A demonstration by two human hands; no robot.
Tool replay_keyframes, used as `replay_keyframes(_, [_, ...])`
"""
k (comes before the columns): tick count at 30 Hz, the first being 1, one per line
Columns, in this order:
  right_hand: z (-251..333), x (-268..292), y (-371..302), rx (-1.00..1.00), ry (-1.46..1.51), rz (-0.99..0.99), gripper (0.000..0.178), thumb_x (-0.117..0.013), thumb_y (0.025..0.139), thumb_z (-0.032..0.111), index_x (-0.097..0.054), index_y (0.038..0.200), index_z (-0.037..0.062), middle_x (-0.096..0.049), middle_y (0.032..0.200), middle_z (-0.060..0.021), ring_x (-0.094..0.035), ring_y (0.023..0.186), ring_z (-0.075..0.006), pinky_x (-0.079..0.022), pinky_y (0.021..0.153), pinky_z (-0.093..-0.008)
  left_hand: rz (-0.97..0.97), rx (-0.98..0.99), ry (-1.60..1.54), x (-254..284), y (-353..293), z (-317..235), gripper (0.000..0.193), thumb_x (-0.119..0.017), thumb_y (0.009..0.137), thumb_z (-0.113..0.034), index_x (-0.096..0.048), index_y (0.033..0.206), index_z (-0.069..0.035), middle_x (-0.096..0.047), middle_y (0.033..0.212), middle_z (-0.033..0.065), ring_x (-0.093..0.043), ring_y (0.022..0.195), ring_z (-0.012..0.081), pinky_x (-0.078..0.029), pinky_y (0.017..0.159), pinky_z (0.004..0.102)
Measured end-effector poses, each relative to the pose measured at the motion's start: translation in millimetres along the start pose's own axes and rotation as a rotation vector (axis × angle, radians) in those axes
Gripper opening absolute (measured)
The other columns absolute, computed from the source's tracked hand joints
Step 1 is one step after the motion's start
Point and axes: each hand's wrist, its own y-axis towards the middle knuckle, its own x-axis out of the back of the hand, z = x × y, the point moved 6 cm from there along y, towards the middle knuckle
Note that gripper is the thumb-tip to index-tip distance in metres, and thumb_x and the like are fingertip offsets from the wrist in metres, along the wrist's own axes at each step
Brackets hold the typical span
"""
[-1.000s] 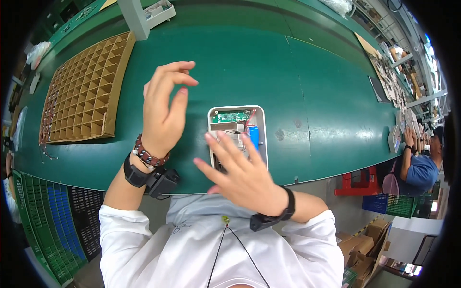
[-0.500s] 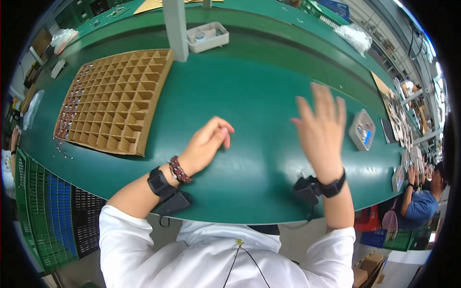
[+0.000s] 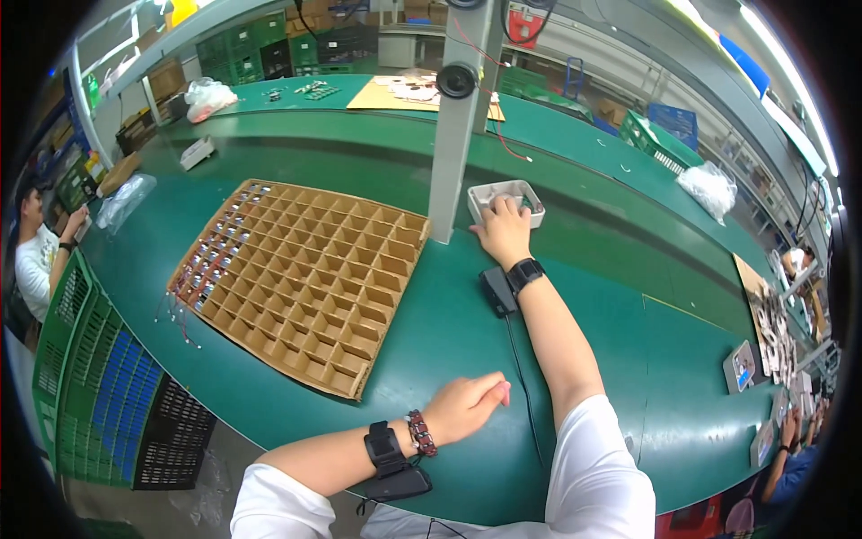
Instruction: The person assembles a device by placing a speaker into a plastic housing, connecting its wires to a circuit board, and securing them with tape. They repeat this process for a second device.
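**Light-grey open case, right hand at its mouth, far side of a green bench**

Item: light-grey case (image 3: pixel 537 218), shallow, rounded corners, set just beside the foot of a grey post (image 3: pixel 453 162); contact with the post cannot be told. Position probably chosen to keep it off the near bench, yet within one arm's reach.

Right hand (image 3: pixel 505 235): over the near wall of the case, arm extended, fingers bent down inside. Fingertips hidden; whether they grip anything cannot be told. Black wrist unit (image 3: pixel 498 292) with a cable (image 3: pixel 525 386) trailing back toward the body.

Left hand (image 3: pixel 462 409): low over the near bench, fingers curled loosely inward; the palm is turned from view, so its contents cannot be told. Held back, it seems, because the reach occupies one arm only.

Cardboard divider box (image 3: pixel 396 305): left of the post, set askew. Wired parts (image 3: pixel 211 256) fill cells along its left side; red leads spill over that edge, presumably too long for the cells.

Edges and room: the post limits leftward movement at the case; the box's right wall bounds the left hand's side. Green bench (image 3: pixel 593 296) opens widely to the right, as far as a second grey case (image 3: pixel 729 370) near the right end. The bench's front edge runs below the left forearm.
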Motion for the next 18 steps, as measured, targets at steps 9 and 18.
replay_keyframes(9, [7.4, 63.1, -59.9, 0.103, 0.121, -0.355, 0.019, -0.069, 0.075, 0.017, -0.058, 0.085, 0.0046, -0.056, 0.094, -0.0094, -0.052, 0.092, -0.0304, -0.04, 0.081, -0.0426, -0.134, -0.053, 0.054, 20.7, -5.6, -15.4, 0.02, -0.046, 0.097, -0.018, -0.059, 0.087, -0.006, -0.06, 0.073, 0.0101, -0.062, 0.071, 0.0262, -0.047, 0.065, 0.0341])
replay_keyframes(18, [56.0, 184.1, -224.3, 0.186, 0.477, 0.007, 0.02, -0.071, 0.068, 0.006, -0.059, 0.084, 0.0032, -0.055, 0.092, -0.0101, -0.048, 0.088, -0.0312, -0.037, 0.082, -0.0425, -0.782, -0.321, 1.077, 206.6, -51.3, -91.2, 0.014, -0.061, 0.085, -0.017, -0.063, 0.092, -0.005, -0.061, 0.087, 0.0124, -0.058, 0.08, 0.0311, -0.048, 0.072, 0.0387])
